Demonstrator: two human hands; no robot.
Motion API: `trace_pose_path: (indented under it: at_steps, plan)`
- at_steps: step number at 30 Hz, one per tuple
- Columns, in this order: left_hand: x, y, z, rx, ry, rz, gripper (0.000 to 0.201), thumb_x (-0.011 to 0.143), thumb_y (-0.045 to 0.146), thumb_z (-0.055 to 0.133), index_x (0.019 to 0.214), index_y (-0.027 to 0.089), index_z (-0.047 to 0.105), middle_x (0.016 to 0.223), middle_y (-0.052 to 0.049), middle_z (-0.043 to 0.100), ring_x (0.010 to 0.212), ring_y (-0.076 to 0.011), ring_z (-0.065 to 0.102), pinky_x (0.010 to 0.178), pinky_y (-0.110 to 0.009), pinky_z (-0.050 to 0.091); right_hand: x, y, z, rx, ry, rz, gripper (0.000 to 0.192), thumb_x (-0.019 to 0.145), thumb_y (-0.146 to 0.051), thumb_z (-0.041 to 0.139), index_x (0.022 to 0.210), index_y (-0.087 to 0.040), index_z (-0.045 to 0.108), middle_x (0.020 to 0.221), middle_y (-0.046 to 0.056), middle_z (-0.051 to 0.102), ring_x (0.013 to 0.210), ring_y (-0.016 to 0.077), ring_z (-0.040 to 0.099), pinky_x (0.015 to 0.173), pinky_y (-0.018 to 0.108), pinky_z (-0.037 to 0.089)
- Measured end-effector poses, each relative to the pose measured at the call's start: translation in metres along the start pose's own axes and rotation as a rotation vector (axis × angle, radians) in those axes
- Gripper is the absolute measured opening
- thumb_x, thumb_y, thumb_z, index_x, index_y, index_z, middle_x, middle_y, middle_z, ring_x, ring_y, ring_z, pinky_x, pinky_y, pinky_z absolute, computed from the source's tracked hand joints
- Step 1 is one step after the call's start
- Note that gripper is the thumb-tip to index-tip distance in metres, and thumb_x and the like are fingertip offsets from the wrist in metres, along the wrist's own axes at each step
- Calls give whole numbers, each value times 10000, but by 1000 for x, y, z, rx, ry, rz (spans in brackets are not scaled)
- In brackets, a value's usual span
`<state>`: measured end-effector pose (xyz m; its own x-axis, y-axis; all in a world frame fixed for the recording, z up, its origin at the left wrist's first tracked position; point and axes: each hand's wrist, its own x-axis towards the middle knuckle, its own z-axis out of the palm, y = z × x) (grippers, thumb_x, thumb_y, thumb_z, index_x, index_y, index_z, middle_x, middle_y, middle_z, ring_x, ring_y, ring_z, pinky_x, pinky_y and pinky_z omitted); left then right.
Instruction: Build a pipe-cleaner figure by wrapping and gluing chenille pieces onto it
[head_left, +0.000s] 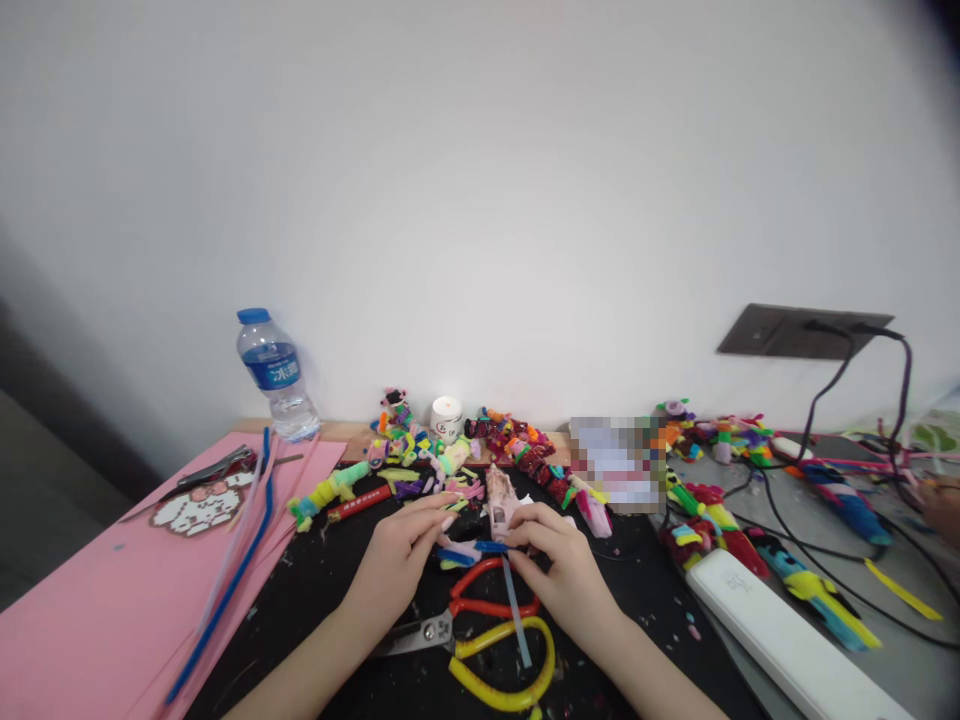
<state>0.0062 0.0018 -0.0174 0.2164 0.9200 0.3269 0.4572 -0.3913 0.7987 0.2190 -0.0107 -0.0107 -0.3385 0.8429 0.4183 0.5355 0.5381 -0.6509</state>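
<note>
My left hand [406, 548] is closed, its fingertips at the near end of a small blue and lilac pipe cleaner piece [466, 552]. From the other side my right hand [551, 552] pinches the blue end of that piece. Just beyond the hands lies a stained pale pink glue gun [501, 497]. Below them, scissors [501, 640] with one red and one yellow handle rest on the black mat [300, 640], their blades partly under my left forearm. A translucent glue stick [517, 612] lies across the handles.
Colourful pipe cleaner figures [529, 455] line the back. To the left are a water bottle [274, 375], pink board [97, 600] and long pipe cleaners [225, 600]. Rightward sit a white power bank [780, 630], black cables [780, 530] and another person's hand [941, 505].
</note>
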Motion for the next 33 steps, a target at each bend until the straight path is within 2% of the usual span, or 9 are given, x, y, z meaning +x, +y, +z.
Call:
trace_pose_path:
  at_steps: [2, 6, 10, 17, 19, 21, 23, 28, 33]
  plan:
    - [0, 0, 0, -2, 9, -13, 230, 822, 165, 454, 769, 196, 676, 1079, -70, 638, 910, -200, 613, 716, -276, 513, 0, -1, 0, 0, 1, 0, 160, 734, -53, 550, 764, -197, 614, 890, 35, 579, 806, 156, 572, 716, 261, 459]
    - [0, 4, 0, 37, 38, -37, 205, 757, 166, 552, 552, 168, 558, 953, -61, 658, 786, -193, 621, 681, -274, 487, 0, -1, 0, 5, 0, 1, 164, 733, -51, 544, 770, -193, 616, 893, 37, 576, 795, 153, 572, 706, 260, 463]
    - [0, 6, 0, -22, 17, -82, 209, 821, 219, 486, 622, 165, 522, 823, -35, 645, 546, -126, 576, 572, -244, 463, 0, -1, 1, 5, 3, -14, 168, 731, -39, 547, 774, -186, 617, 886, 38, 576, 816, 154, 571, 727, 258, 456]
    - [0, 3, -1, 47, 10, -5, 420, 887, 244, 396, 499, 160, 533, 825, -44, 632, 775, -164, 596, 716, -249, 465, 0, 1, 2, 4, -5, -13, 169, 733, -32, 547, 770, -184, 609, 887, 40, 570, 805, 151, 563, 704, 252, 453]
    - [0, -1, 0, 39, 13, -8, 336, 873, 210, 409, 593, 163, 589, 909, -53, 633, 823, -172, 599, 719, -257, 482, 1, 1, 2, 9, -4, -13, 174, 733, -29, 543, 771, -187, 606, 890, 40, 570, 801, 151, 563, 695, 251, 453]
    - [0, -5, 2, 20, 16, -5, 208, 848, 169, 433, 816, 179, 639, 1079, -61, 596, 893, -180, 594, 729, -270, 502, 0, 1, 2, 14, -4, -16, 177, 735, -31, 540, 774, -190, 604, 895, 40, 569, 798, 152, 563, 688, 250, 453]
    - [1, -8, 3, 19, 3, 14, 232, 829, 148, 463, 988, 208, 620, 1180, -59, 548, 938, -181, 588, 764, -287, 508, -1, 1, 2, 16, -2, -17, 176, 736, -33, 539, 777, -192, 604, 896, 40, 569, 795, 152, 563, 687, 250, 452]
    - [-1, -3, 2, 108, -49, 123, 181, 798, 138, 553, 923, 216, 658, 1126, -48, 586, 1041, -201, 547, 926, -334, 432, -2, 1, 1, 11, -4, -24, 169, 738, -39, 542, 780, -187, 611, 887, 45, 569, 802, 157, 564, 688, 251, 449]
    - [-4, 3, 2, 122, -155, 238, 183, 807, 126, 556, 938, 214, 649, 1108, -48, 592, 1026, -186, 551, 915, -298, 438, -1, 0, 2, 28, -14, -49, 166, 737, -35, 549, 777, -183, 614, 881, 46, 564, 827, 157, 562, 717, 250, 445]
